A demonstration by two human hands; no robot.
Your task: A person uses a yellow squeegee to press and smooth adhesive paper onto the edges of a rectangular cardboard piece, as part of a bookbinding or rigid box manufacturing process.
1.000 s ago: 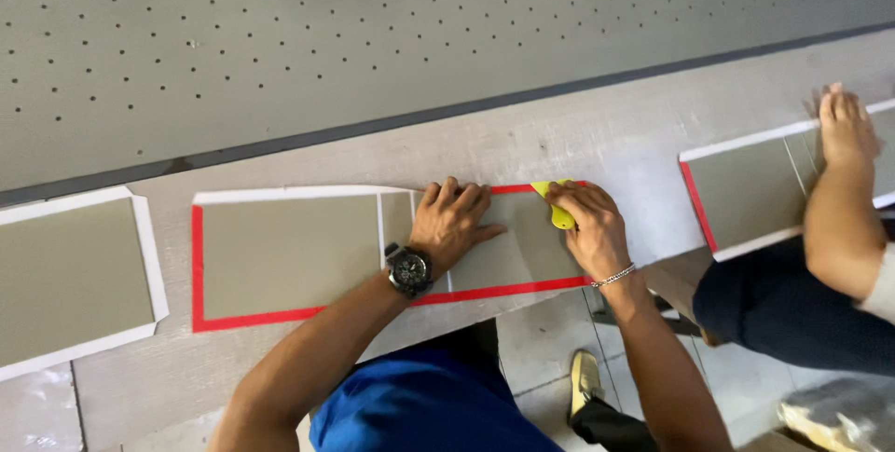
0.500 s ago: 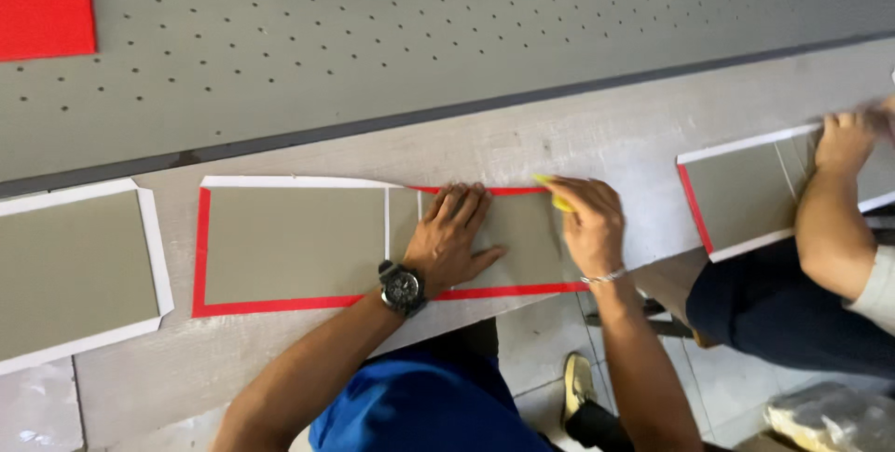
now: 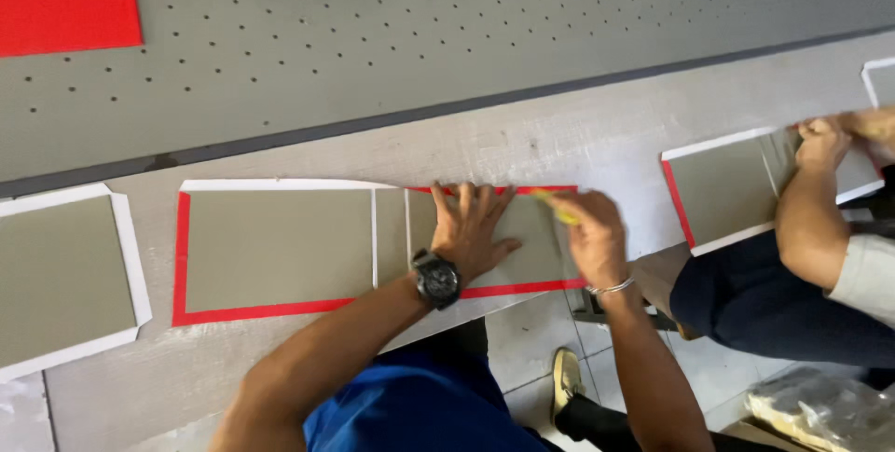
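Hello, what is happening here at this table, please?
A person presses the left hand flat on a grey board with red edges. The right hand holds a small yellow tool at the board's right end. A co-worker's hand rests on a similar board further right.

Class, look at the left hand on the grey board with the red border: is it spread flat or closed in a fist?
Spread flat. The left hand lies palm down on the grey board, fingers splayed.
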